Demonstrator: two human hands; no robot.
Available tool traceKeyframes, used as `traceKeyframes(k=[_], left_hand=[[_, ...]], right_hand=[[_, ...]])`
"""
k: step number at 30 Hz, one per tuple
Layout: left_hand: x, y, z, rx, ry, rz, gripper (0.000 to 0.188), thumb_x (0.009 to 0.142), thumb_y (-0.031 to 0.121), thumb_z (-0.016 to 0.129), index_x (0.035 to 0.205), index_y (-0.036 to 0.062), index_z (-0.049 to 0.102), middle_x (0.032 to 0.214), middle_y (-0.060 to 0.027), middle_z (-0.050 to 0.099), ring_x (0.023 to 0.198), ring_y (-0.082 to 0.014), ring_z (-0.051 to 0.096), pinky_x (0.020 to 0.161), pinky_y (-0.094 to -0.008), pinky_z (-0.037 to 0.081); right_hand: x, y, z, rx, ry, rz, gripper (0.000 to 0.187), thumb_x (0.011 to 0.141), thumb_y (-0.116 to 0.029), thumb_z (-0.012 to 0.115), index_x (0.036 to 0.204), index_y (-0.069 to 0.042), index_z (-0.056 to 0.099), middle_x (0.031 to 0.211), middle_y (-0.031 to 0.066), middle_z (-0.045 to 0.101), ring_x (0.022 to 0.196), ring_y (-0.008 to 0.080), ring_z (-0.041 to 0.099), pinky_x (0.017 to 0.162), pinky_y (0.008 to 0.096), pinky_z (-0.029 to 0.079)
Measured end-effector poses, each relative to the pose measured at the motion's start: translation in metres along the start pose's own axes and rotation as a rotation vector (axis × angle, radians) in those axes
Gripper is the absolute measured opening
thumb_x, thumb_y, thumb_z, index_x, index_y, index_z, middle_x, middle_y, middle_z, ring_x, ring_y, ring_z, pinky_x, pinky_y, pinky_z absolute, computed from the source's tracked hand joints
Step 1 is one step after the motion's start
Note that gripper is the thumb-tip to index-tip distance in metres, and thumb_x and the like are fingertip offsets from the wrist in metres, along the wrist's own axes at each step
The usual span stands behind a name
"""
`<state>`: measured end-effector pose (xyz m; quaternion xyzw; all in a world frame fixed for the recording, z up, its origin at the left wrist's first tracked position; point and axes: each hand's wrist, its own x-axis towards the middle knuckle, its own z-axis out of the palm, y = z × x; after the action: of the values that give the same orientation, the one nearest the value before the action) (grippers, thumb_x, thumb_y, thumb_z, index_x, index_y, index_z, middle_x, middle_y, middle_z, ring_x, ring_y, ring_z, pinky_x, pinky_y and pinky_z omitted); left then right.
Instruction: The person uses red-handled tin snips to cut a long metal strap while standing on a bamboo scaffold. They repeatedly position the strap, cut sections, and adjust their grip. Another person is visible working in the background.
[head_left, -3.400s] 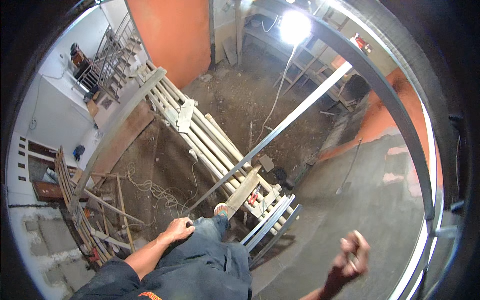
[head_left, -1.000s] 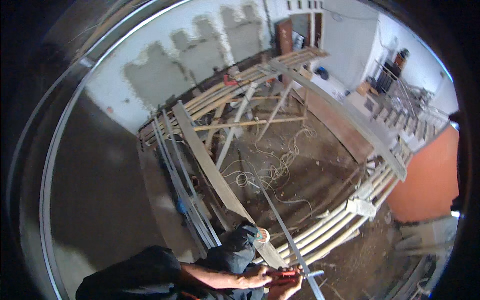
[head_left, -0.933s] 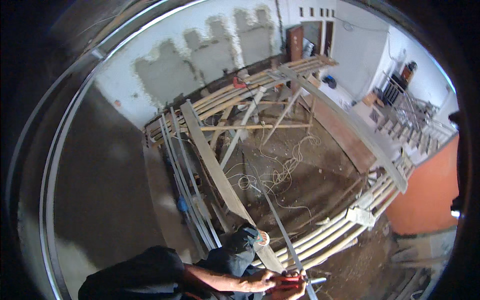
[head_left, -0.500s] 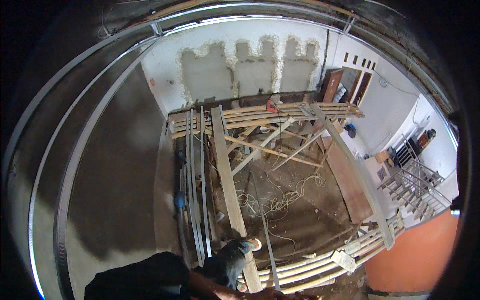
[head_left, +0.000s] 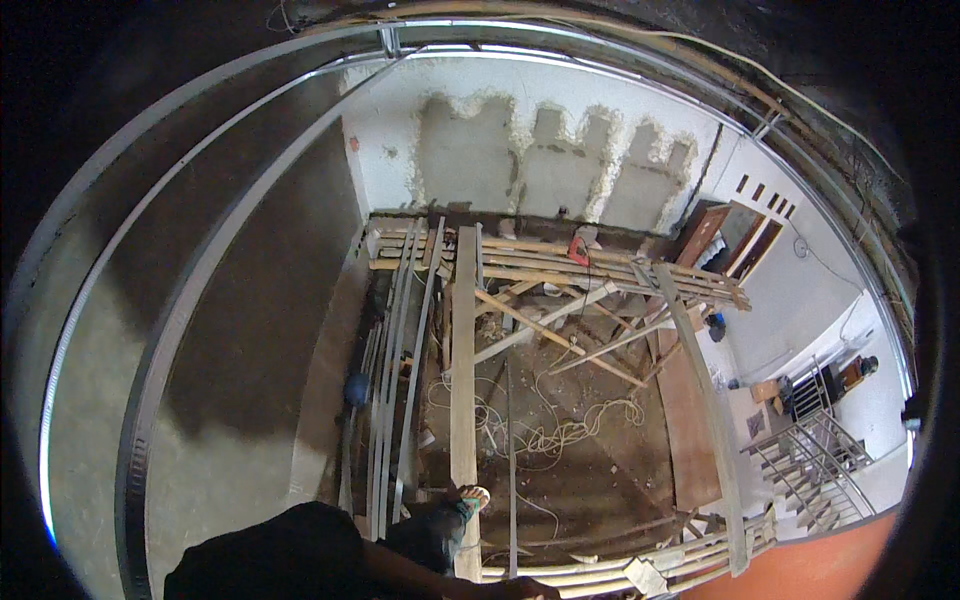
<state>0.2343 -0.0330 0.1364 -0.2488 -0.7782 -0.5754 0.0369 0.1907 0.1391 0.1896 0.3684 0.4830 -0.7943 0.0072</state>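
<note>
My left hand (head_left: 515,589) shows only in part at the bottom edge. Its dark-sleeved arm (head_left: 290,550) reaches in from the lower left. Its fingers are cut off, so I cannot tell whether they are closed. A long thin grey metal strip (head_left: 512,460) runs up to the hand; whether the two touch is unclear. Beneath the hand and beside it lie several pale scaffold poles (head_left: 600,578). My sandalled foot (head_left: 472,496) stands on a long wooden plank (head_left: 464,380). My right hand is outside the picture.
The scaffold drops to a dirt floor with a tangled pale cable (head_left: 590,425). Far poles carry a red power tool (head_left: 579,250). Metal channels (head_left: 385,400) lie left of the plank. Another board (head_left: 705,400) spans the right side. Curved-looking metal rails (head_left: 200,240) pass overhead.
The view has turned, so the plank now looks more upright and the far wall sits further right. My left hand has shifted left and lower in the picture.
</note>
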Motion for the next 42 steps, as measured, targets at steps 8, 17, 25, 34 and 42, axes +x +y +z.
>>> traceKeyframes(k=[8, 17, 25, 34, 42], left_hand=[[0.001, 0.000, -0.033, -0.173, 0.104, -0.223, 0.031, 0.089, 0.013, 0.070, 0.118, 0.0029, 0.068, 0.107, -0.0171, 0.073, 0.097, -0.0348, 0.071, 0.087, -0.0436, 0.056], [-0.011, -0.016, -0.036, -0.314, 0.112, -0.459, 0.037, 0.092, 0.017, 0.069, 0.125, 0.0018, 0.064, 0.113, -0.0156, 0.072, 0.101, -0.0312, 0.070, 0.090, -0.0410, 0.056], [-0.004, -0.045, -0.050, -0.406, 0.108, -0.606, 0.043, 0.096, 0.021, 0.068, 0.132, 0.0008, 0.060, 0.118, -0.0143, 0.072, 0.104, -0.0280, 0.069, 0.092, -0.0387, 0.055], [0.015, -0.075, -0.067, -0.505, 0.067, -0.728, 0.049, 0.099, 0.025, 0.068, 0.140, -0.0003, 0.055, 0.124, -0.0128, 0.071, 0.107, -0.0244, 0.069, 0.096, -0.0361, 0.055], [0.018, -0.087, -0.069, -0.562, 0.004, -0.771, 0.056, 0.102, 0.029, 0.067, 0.146, -0.0013, 0.051, 0.129, -0.0114, 0.071, 0.110, -0.0213, 0.068, 0.098, -0.0338, 0.054]], right_hand=[[-0.032, -0.007, 0.046, 0.245, -0.097, -0.181, 0.047, 0.104, -0.051, 0.049, 0.072, -0.017, 0.052, 0.055, 0.0000, 0.039, 0.048, 0.0188, 0.042, 0.046, 0.0375, 0.044], [-0.002, 0.047, 0.064, -0.162, -0.256, -0.359, 0.046, 0.104, -0.052, 0.048, 0.091, -0.008, 0.056, 0.075, 0.0070, 0.050, 0.065, 0.0233, 0.052, 0.059, 0.0406, 0.051], [0.053, 0.082, 0.065, -0.330, -0.232, -0.372, 0.056, 0.104, -0.055, 0.049, 0.109, 0.000, 0.059, 0.096, 0.0135, 0.060, 0.082, 0.0263, 0.060, 0.072, 0.0417, 0.055], [0.089, 0.079, 0.074, -0.318, -0.210, -0.427, 0.060, 0.103, -0.055, 0.051, 0.109, 0.003, 0.064, 0.098, 0.0145, 0.069, 0.086, 0.0267, 0.065, 0.079, 0.0428, 0.057], [0.086, 0.059, 0.116, -0.175, -0.160, -0.019, 0.036, 0.104, -0.040, 0.046, 0.084, -0.013, 0.059, 0.063, 0.0044, 0.054, 0.055, 0.0252, 0.057, 0.051, 0.0452, 0.055]])
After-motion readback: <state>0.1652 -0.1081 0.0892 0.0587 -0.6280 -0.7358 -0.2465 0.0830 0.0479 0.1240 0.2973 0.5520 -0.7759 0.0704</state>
